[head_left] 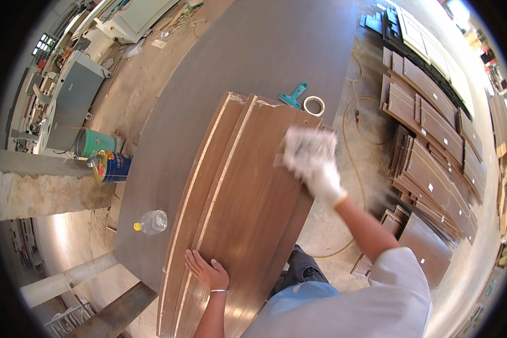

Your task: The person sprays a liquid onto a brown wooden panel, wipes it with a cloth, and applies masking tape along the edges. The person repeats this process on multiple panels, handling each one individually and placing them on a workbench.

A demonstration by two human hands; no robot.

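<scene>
A stack of brown wood panels (259,180) with pale raw edges lies slantwise on a large dark table (169,152). My left hand (209,274), bare with a band at the wrist, rests flat near the left edge of the top panel, fingers spread. In a white glove, my right hand (323,181) is closed on a whitish cloth (307,147) over the panel's far right part; cloth and glove are smeared by motion. Beyond the panel's far end, a teal scraper (292,97) and a roll of tape (306,105) lie on the table.
A clear plastic bottle with a yellow cap (154,222) lies on the table at left. Past that edge are a green bucket (89,142) and a blue can (117,167). Stacked brown panels (436,169) and a yellowish hose (349,163) lie on the floor at right.
</scene>
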